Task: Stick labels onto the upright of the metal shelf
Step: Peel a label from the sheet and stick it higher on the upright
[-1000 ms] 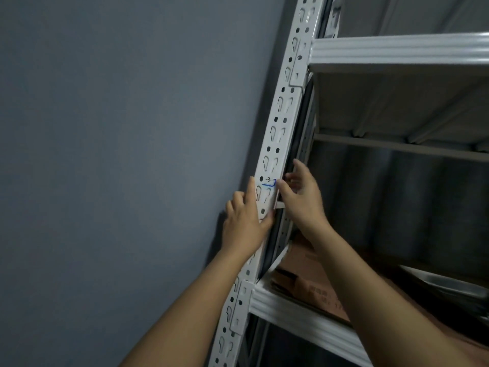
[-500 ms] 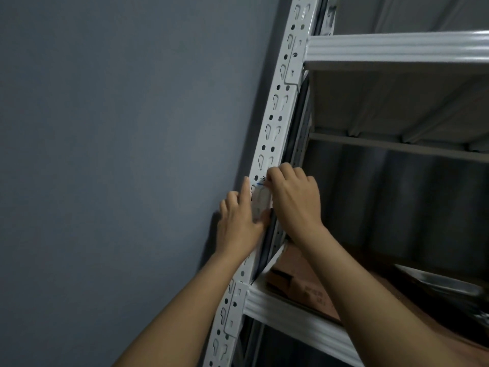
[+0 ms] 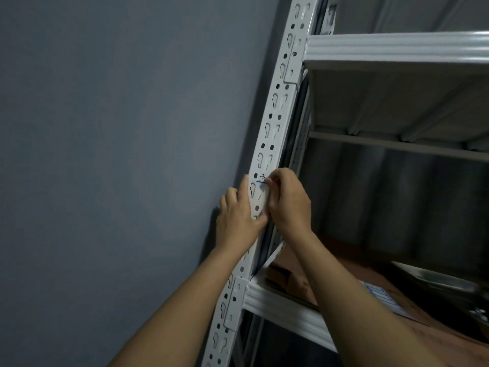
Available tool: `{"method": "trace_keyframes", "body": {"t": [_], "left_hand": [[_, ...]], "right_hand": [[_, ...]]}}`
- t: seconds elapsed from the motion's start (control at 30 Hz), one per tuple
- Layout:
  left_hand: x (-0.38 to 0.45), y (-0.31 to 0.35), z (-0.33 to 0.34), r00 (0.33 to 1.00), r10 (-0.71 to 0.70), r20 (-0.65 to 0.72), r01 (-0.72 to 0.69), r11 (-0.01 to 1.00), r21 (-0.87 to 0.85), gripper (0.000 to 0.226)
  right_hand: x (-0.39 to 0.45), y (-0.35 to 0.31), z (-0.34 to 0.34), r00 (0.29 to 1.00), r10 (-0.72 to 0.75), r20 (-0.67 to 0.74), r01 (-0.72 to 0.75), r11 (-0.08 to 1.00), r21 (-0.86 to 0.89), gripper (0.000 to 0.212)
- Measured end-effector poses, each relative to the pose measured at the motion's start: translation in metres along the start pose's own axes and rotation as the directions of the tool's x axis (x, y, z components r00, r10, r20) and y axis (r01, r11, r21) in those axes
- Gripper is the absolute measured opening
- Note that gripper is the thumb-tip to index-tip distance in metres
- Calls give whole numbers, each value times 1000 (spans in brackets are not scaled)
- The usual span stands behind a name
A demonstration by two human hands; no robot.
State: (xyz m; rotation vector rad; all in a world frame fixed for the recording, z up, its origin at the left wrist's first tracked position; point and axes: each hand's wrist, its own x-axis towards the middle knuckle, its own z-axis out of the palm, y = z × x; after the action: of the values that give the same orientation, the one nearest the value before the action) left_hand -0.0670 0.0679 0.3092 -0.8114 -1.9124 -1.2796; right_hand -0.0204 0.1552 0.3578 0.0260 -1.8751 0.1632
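I'm smoothing a white label (image 3: 260,197) onto the shelf upright (image 3: 275,123): my left hand (image 3: 238,215) braces it with straight fingers, my right hand (image 3: 288,200) pinches its top edge. Next, press it flat.

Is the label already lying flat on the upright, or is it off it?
Mostly on: the label lies over the upright, its slots showing through. The right hand pinches its top corner; full adhesion cannot be told.

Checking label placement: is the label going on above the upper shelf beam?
No. Both hands work at the label on the upright well below the upper beam.
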Motion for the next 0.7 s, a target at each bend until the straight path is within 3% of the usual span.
{"method": "trace_keyframes", "body": {"t": [0.13, 0.27, 0.4, 0.6, 0.7], "left_hand": [[1, -1, 1, 1000, 11, 3, -11, 1000, 6, 85], [2, -2, 3, 1000, 3, 4, -3, 1000, 1, 86], [2, -2, 1, 1000, -8, 5, 8, 1000, -11, 86], [1, -2, 2, 1000, -7, -3, 7, 1000, -4, 87], [0, -1, 2, 1000, -15, -6, 15, 1000, -6, 86]], "right_hand": [[-1, 3, -4, 998, -30, -52, 33, 998, 60, 16], [8, 5, -15, 962, -271, 25, 270, 942, -197, 14], [12, 1, -17, 929, -351, 117, 369, 856, -362, 12], [13, -6, -17, 955, -203, 215, 274, 882, -383, 15], [13, -6, -17, 971, -91, 222, 132, 975, -177, 11]]}}
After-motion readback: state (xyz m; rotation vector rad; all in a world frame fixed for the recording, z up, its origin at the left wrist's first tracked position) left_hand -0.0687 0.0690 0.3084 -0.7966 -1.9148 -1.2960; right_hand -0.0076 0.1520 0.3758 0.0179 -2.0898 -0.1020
